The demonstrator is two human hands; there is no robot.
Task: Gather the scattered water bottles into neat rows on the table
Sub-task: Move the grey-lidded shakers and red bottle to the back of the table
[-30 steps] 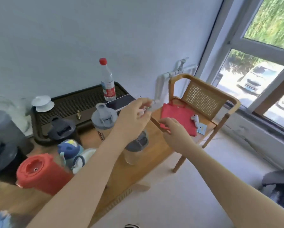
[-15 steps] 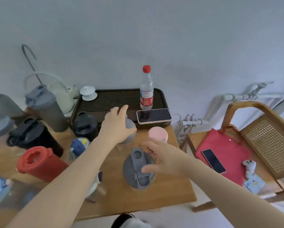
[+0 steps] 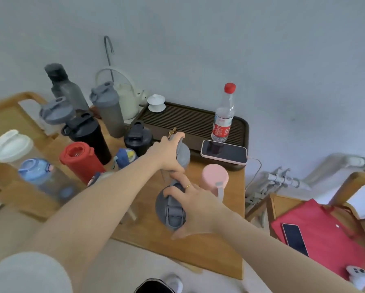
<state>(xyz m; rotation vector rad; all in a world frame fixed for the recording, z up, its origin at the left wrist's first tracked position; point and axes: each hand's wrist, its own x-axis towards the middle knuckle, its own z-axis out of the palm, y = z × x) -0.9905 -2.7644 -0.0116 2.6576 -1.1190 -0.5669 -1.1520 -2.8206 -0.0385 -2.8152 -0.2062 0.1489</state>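
Grey lids fill both hands at the frame's centre: the left hand (image 3: pixel 169 154) curls its fingers over the cap of a grey shaker bottle (image 3: pixel 182 154) beside the slatted tea tray (image 3: pixel 190 121); the right hand (image 3: pixel 195 205) clamps the lid of another grey shaker (image 3: pixel 171 212) near the wooden table (image 3: pixel 209 250) edge, probably to draw both toward the bottles clustered at left; a pink tumbler (image 3: pixel 215 176) stands just beside.

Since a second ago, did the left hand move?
Yes. The left hand was up off the table toward the chair; now it grips a grey shaker lid beside the dark tea tray.
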